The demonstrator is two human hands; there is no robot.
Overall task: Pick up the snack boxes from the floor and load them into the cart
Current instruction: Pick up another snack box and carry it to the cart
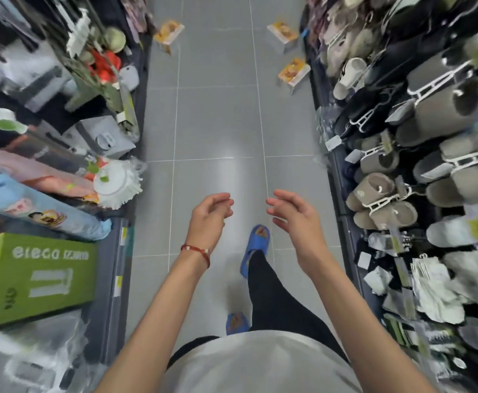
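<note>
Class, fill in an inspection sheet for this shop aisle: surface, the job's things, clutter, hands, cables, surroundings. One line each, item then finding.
Surface: grey tiled floor, glossy, with a light reflection in mid-aisle.
Job's things: three snack boxes on the floor far ahead: left box, far right box, nearer right box. No cart in view.
Clutter: nothing seen on the floor besides the boxes.
Hands: left hand and right hand both empty, fingers loosely curled, raised in front of the body.
Cables: nothing seen.
Surroundings: slippers on hangers on the right rack; a green box and household goods on the left shelves.
</note>
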